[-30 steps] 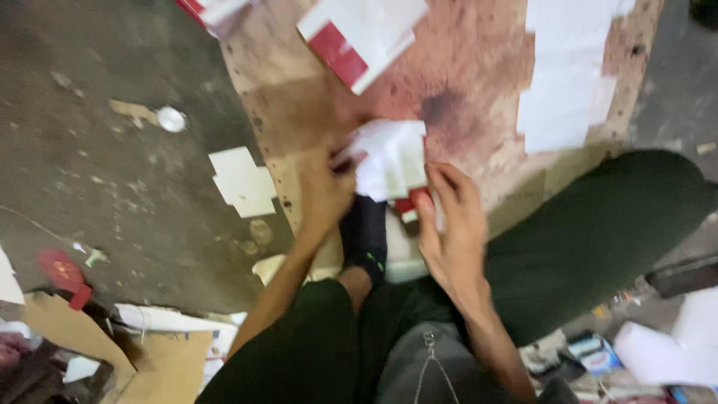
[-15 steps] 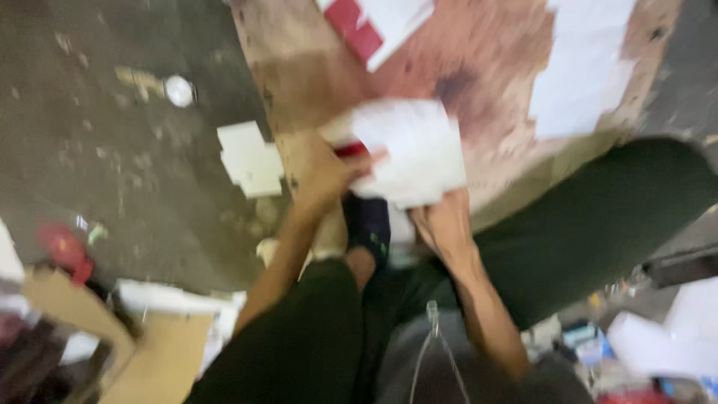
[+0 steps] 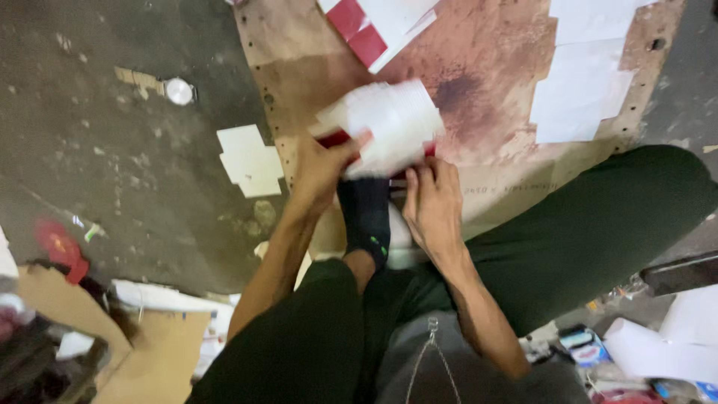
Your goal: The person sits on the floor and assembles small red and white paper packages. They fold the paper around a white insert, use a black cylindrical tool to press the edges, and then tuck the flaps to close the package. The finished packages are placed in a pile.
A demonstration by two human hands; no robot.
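The person is sitting on the floor, working a white-and-red carton (image 3: 385,127) over a stained board (image 3: 493,67). The left hand (image 3: 321,170) is clamped on the carton's near left edge; the right hand (image 3: 432,202), just below it, is pinching its underside. The carton is looking only half-shaped. Flat blanks (image 3: 580,82) are lying beyond the grip, seemingly unfolded.

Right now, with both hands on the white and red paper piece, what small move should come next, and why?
Probably press the flat white paper piece with red edges down onto the brown stained board. The left hand lifts its near edge in a grip, while the right hand rests below it, so it sits tilted, not flat.
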